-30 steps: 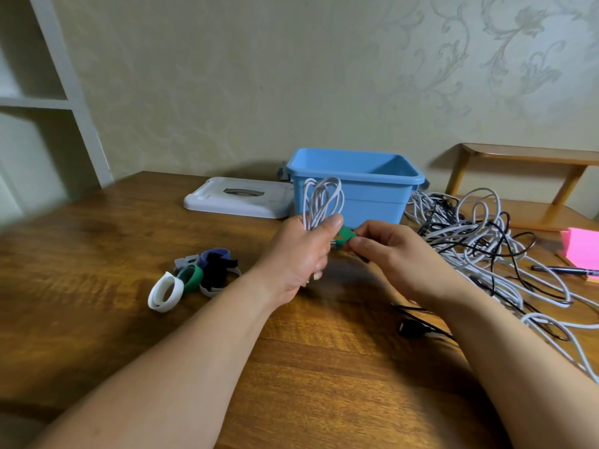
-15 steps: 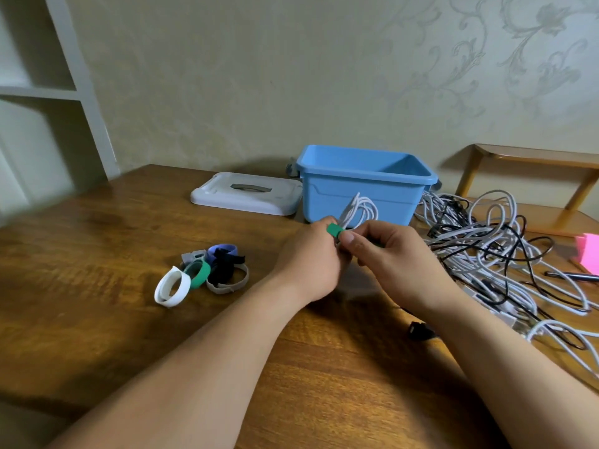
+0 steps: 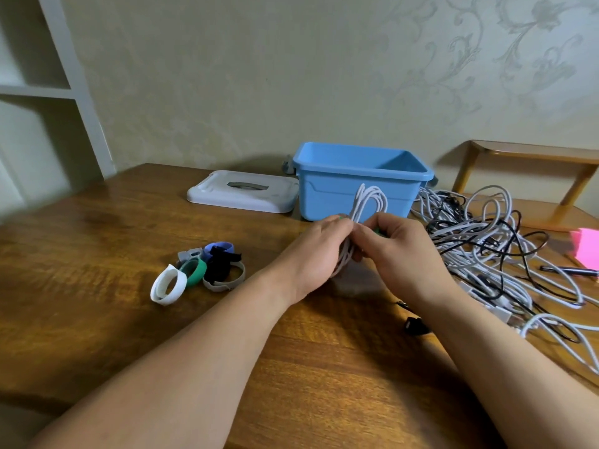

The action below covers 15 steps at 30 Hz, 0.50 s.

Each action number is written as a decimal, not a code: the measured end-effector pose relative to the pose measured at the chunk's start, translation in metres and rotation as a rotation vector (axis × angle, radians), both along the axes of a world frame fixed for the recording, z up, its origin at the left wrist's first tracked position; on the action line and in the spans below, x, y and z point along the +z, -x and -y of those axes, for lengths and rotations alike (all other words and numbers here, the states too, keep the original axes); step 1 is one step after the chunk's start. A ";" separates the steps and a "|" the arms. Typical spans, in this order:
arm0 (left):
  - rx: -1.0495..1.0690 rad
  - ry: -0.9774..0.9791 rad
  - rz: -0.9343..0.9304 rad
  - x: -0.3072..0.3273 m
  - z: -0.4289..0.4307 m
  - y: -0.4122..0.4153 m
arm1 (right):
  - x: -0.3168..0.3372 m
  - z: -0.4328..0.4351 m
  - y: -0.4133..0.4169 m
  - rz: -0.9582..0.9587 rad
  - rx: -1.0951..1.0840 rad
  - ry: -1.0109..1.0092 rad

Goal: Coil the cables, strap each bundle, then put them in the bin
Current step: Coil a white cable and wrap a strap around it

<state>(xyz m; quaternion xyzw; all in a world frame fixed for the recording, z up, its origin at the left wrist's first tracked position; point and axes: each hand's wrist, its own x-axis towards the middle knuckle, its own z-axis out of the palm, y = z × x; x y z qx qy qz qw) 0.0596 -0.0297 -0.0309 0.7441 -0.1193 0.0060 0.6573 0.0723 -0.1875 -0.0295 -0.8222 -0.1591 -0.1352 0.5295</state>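
Close together just near of the blue bin (image 3: pixel 330 196): left hand (image 3: pixel 319 251) curled round the middle of a white coil (image 3: pixel 369 202), right hand (image 3: pixel 398 251) pinching a green strap (image 3: pixel 377 230), mostly hidden, against it. Loops upright before the bin's wall. On the table (image 3: pixel 97 254), spare straps (image 3: pixel 207 270) to the left, white lid (image 3: pixel 243 192) far left, loose tangled cables (image 3: pixel 486 247) right.

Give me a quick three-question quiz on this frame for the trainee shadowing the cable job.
1. True or false: the white lid sits on the blue bin.
2. What do the left hand and right hand hold between them? A) white cable coil B) scissors C) a tape roll
3. Fill in: the spare straps lie on the left hand's ___ side.

Key: 1 false; 2 A; 3 left.
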 end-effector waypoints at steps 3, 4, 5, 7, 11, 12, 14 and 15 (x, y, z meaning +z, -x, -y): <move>0.000 0.158 0.016 -0.003 0.004 -0.002 | 0.000 -0.001 -0.002 0.016 0.001 -0.081; -0.014 0.210 0.020 -0.003 0.005 -0.003 | -0.001 -0.001 -0.002 0.020 0.003 -0.094; -0.013 0.246 0.021 -0.003 0.006 -0.004 | -0.001 -0.002 -0.001 0.028 0.005 -0.094; 0.010 0.258 0.043 -0.005 0.006 -0.006 | 0.000 -0.003 0.000 0.043 0.007 -0.073; 0.195 0.128 0.082 -0.006 -0.002 -0.013 | 0.002 0.001 0.000 0.034 -0.002 -0.060; 0.225 0.114 0.067 -0.006 -0.005 -0.014 | 0.002 0.004 -0.001 0.030 0.008 -0.054; 0.202 0.130 0.036 -0.006 -0.008 -0.015 | 0.000 0.006 -0.003 0.020 0.035 -0.024; 0.161 0.169 0.016 -0.006 -0.008 -0.014 | -0.002 0.006 -0.005 0.009 0.041 -0.012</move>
